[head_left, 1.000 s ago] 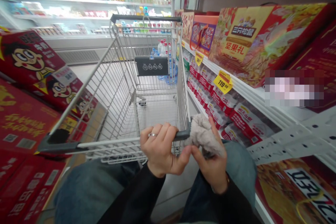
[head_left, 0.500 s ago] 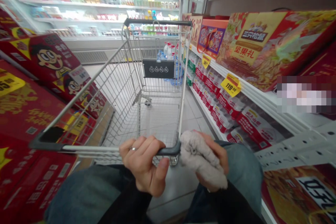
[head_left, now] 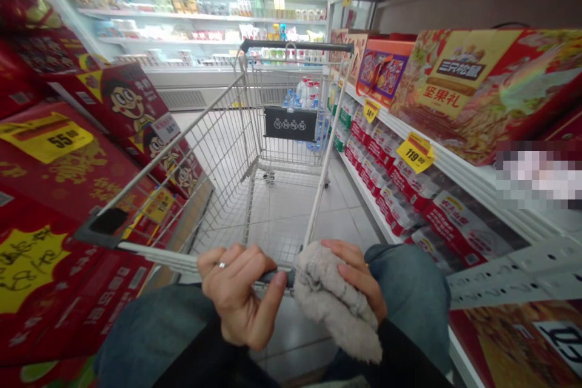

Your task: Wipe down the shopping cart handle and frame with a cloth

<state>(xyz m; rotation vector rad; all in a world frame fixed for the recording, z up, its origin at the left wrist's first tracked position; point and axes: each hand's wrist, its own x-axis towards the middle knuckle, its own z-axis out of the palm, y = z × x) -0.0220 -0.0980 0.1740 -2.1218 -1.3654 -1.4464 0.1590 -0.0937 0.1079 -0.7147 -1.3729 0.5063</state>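
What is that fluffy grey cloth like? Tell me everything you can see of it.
The cloth is pale grey, with a soft, fuzzy-looking surface. It is bunched into thick, uneven folds, and one loose end droops below the fingers. The right hand holds it from the right side, while its left edge sits against the near corner of the shopping cart, close to the left hand. Whether it is damp cannot be told.

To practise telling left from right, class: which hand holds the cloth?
The right hand, its fingers over the grey cloth; the left hand is on the cart's bar.
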